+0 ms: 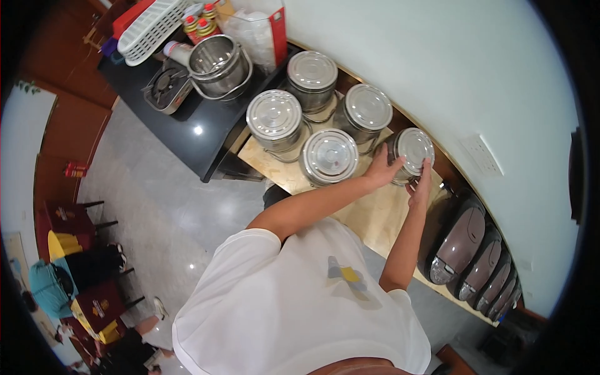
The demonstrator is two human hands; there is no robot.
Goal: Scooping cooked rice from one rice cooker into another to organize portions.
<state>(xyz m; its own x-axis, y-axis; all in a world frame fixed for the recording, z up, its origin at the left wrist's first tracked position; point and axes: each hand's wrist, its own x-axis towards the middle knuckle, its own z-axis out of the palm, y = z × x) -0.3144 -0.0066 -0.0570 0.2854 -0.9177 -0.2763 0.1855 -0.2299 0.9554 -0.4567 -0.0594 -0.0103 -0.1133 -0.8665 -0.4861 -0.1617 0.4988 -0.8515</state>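
Both hands are around a lidded stainless steel pot (415, 149) at the wall side of a light wooden tabletop (375, 215). My left hand (384, 168) rests against its left side, the thumb near the lid. On the pot's near right side lies my right hand (420, 180), its fingertips at the lid's rim. Several like pots stand close by: one nearest me (329, 157), one behind it to the right (366, 112), one at the back (312, 75) and one at the left (274, 119). Their wire handles hang down where they show.
A black counter (197, 133) on the left bears a portable gas stove (166, 86), open nested steel pots (219, 65), gas canisters (200, 26) and a white plastic basket (152, 30). Several rice cookers (457, 248) line the wall at right. Two people are at the far lower left.
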